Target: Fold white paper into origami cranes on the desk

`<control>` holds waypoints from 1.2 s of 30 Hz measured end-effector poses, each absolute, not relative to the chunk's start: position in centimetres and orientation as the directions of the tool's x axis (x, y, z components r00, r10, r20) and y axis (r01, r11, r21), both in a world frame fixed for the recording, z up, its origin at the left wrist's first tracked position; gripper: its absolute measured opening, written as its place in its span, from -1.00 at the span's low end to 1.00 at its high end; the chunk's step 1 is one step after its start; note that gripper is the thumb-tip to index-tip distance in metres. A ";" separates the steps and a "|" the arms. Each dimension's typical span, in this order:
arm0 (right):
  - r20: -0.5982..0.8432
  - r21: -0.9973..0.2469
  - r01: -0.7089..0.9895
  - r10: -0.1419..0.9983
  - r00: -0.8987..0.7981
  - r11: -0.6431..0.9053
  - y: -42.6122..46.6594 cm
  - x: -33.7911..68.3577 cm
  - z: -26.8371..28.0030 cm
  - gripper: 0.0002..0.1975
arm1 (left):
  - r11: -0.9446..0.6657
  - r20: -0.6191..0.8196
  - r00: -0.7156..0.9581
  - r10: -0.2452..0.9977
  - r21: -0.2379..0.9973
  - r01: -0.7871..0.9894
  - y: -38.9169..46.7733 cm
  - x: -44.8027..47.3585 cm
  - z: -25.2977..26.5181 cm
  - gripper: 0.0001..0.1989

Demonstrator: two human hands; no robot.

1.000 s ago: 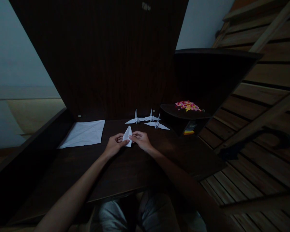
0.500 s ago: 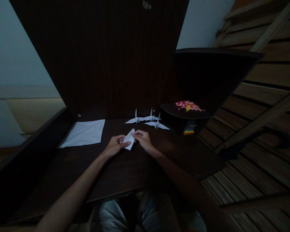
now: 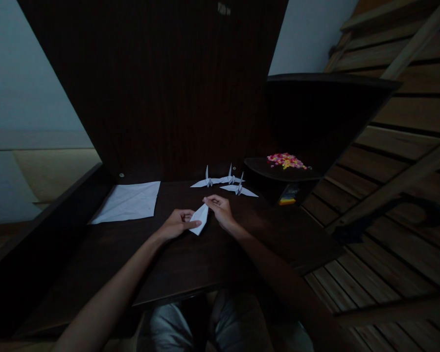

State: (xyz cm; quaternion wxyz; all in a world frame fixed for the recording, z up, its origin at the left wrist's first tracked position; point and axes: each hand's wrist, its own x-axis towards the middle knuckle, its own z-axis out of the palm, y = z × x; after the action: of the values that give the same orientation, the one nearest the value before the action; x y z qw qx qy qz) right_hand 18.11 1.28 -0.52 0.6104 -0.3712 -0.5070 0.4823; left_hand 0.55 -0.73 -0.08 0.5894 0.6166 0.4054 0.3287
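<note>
A folded piece of white paper [image 3: 200,218], narrow and kite-shaped, is held a little above the dark desk. My left hand [image 3: 177,223] grips its lower left side, the thumb lying flat across the front. My right hand [image 3: 219,209] pinches the upper tip between thumb and fingers. The fingers behind the paper are partly hidden. Just beyond my hands stand three white paper cranes: one on the left [image 3: 208,182], one at the back [image 3: 230,179] and one in front on the right [image 3: 239,188].
A creased white sheet [image 3: 127,201] lies on the desk [image 3: 190,274] at the left, beside a raised side panel [image 3: 51,234]. To the right, a small shelf [image 3: 256,166] carries a heap of pink and yellow bits [image 3: 286,160]. A tall dark panel [image 3: 161,98] rises behind.
My right hand has slid up to the paper's tip, and the paper now looks longer and narrower. My left hand has shifted slightly down and right with it.
</note>
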 end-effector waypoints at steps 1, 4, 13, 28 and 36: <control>0.248 -0.943 -0.226 0.969 0.017 0.245 1.3 18.1 -0.5 -0.71 | 0.020 -0.067 0.449 0.891 0.994 0.107 -0.7 0.6 -0.1 -0.64; 0.194 -0.949 -0.259 0.980 -0.041 0.177 1.3 17.9 -0.8 -0.64 | 0.003 -0.029 0.403 0.915 0.998 0.065 -0.7 0.7 0.1 -0.61; 0.305 -0.952 -0.096 0.935 -0.178 0.292 0.9 17.5 -1.0 -0.73 | 0.010 -0.025 0.360 0.932 0.999 0.042 -0.7 0.9 0.3 -0.62; 0.245 -0.969 -0.081 0.960 -0.137 0.236 0.7 17.8 -0.5 -0.70 | -0.045 -0.010 0.425 0.905 0.992 0.121 -1.0 1.0 -0.1 -0.64; 0.217 -0.976 -0.097 0.932 -0.290 0.197 0.8 17.2 -1.6 -0.63 | -0.094 0.085 0.146 0.986 0.994 0.054 -0.2 0.9 -0.5 -0.52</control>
State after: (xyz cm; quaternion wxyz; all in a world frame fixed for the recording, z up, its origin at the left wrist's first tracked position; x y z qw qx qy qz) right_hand 17.19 0.83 -1.64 0.4848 -0.3461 -0.6031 0.5306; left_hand 0.92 -0.24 -0.50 0.4963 0.5717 0.4545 0.4693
